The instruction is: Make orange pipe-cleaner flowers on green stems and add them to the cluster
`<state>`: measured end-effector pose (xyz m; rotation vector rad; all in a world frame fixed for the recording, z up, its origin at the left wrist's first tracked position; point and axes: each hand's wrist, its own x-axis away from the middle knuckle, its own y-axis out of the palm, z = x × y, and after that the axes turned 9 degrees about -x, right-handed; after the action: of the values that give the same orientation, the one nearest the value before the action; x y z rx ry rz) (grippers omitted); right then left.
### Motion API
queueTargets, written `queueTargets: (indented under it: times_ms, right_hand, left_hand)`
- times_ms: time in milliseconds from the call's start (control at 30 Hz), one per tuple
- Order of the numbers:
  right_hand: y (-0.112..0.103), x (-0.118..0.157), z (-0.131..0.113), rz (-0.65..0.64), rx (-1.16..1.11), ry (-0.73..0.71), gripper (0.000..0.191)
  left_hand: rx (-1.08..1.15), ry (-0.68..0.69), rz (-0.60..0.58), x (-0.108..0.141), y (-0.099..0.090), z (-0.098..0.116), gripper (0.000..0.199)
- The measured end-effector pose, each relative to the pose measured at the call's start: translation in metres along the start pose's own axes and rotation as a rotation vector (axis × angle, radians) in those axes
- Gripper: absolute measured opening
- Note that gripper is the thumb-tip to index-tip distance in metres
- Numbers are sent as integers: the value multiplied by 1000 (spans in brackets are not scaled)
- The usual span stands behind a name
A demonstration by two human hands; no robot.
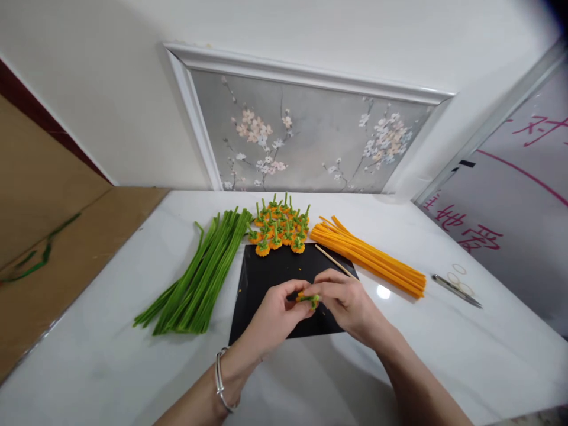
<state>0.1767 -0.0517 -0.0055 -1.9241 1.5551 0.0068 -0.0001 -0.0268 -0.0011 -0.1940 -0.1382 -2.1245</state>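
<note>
Over a black mat (257, 284), my left hand (276, 310) pinches a small orange and green pipe-cleaner piece (309, 299). The fingers of my right hand (348, 302) are closed on the green part of the same piece, from the right. Behind the mat stands a cluster of several small orange pieces with green stems (279, 225). A bundle of green pipe cleaners (199, 275) lies to the left, and a bundle of orange ones (368, 254) to the right. One thin wooden stick (335, 261) rests across the mat's right back edge.
Scissors or tweezers (456, 291) lie on the white table (444, 349) at the right, beside some thin rings (460, 278). A cardboard surface (66, 236) is at the far left. Behind the table, a framed flower panel (310, 130) covers part of the wall.
</note>
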Motion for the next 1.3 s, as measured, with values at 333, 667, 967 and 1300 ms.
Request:
queueTargets:
  times_ms: [333,667,967,1300]
  right_hand:
    - [3,3,-1,-43,168,15,27]
    - [-1,3,-6,-25,71,9,26]
    - [14,8,-8,72,142,-246,27]
    - [23,4,-9,151,224,-434,29]
  left_hand:
    - [142,-73,30,0,3,0,30]
    - [203,-112,22,3,1,0,36]
    - [183,-50,81,2,1,1,32]
    - [-102,149,3,2,-4,0,6]
